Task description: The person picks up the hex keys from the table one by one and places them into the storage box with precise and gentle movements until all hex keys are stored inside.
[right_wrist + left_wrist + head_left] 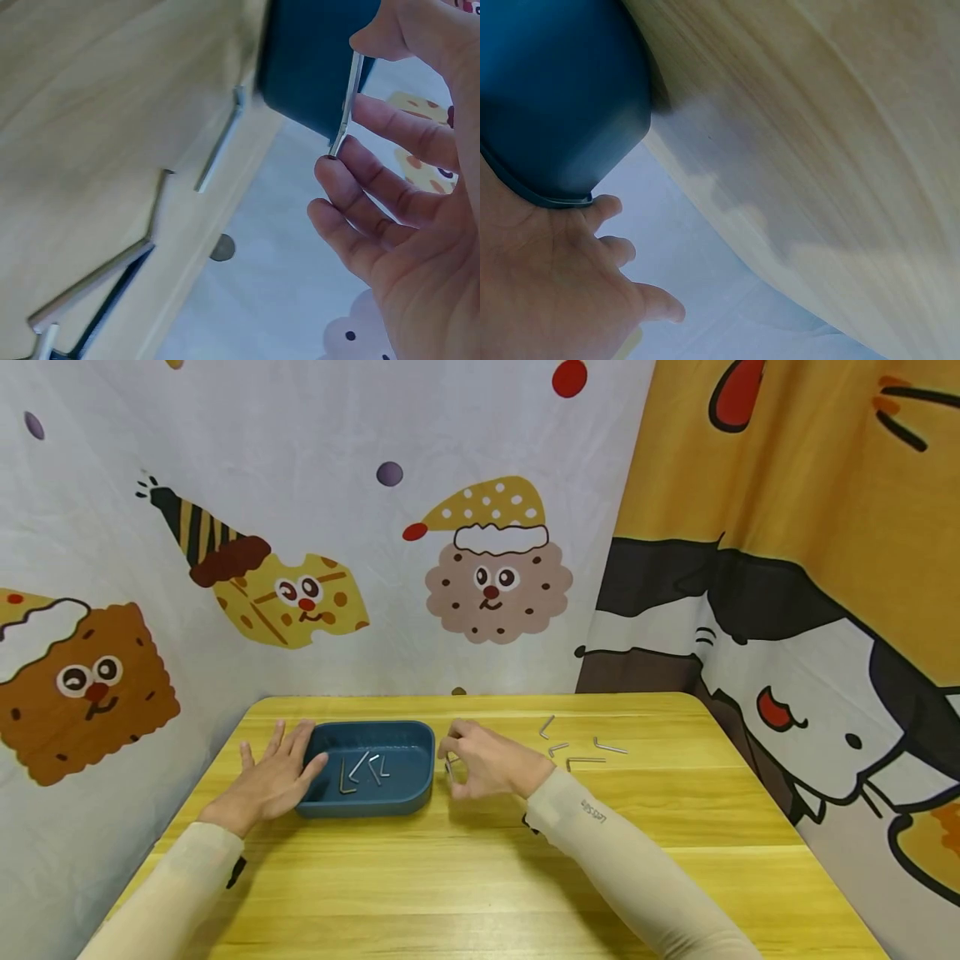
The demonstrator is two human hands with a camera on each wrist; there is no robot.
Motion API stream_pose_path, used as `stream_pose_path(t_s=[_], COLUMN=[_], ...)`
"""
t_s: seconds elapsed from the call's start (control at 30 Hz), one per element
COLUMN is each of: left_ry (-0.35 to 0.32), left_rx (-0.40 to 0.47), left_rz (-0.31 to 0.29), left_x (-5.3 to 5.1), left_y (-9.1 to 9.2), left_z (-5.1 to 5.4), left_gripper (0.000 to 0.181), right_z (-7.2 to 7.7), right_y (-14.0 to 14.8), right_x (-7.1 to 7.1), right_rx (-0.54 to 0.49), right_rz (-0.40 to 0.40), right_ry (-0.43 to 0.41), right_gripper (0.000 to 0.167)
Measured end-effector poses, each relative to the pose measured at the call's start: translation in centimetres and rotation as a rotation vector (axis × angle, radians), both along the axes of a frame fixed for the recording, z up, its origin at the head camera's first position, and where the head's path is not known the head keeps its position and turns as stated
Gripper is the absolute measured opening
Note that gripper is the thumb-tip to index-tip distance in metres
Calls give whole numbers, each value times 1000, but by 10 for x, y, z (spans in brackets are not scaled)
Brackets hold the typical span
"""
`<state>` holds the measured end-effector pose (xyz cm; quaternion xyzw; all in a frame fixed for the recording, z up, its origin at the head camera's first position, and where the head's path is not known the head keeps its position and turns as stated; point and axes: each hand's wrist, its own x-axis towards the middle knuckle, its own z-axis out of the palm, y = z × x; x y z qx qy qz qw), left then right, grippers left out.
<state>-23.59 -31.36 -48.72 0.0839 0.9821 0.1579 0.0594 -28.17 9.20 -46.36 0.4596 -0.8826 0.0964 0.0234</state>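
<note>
A dark blue tray sits toward the left of the table, with several L-shaped hex keys lying on its bottom. My left hand rests against the tray's left end, fingers spread; in the left wrist view the palm touches the tray wall. Just outside the tray's right end, my right hand pinches a silver hex key between thumb and fingertips. The right wrist view shows that key in front of the tray.
Several more hex keys lie scattered on the wooden table, right of my right hand. Behind the table hangs a white cartoon-printed curtain; a yellow printed one hangs at the right.
</note>
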Motion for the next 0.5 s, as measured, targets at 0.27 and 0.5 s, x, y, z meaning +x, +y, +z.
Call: stream_pose_path(t_s=[0.27, 0.5], left_ry=[-6, 0], left_rx=[3, 3], left_rz=[2, 5], left_x=[0, -1], left_y=[1, 0], left_z=[0, -1], left_gripper=[93, 93], right_z=[11, 22], right_y=[-11, -26], right_x=[-2, -3], right_rx=[-41, -36], right_rz=[23, 9], right_ry=[19, 4], right_gripper=[43, 43])
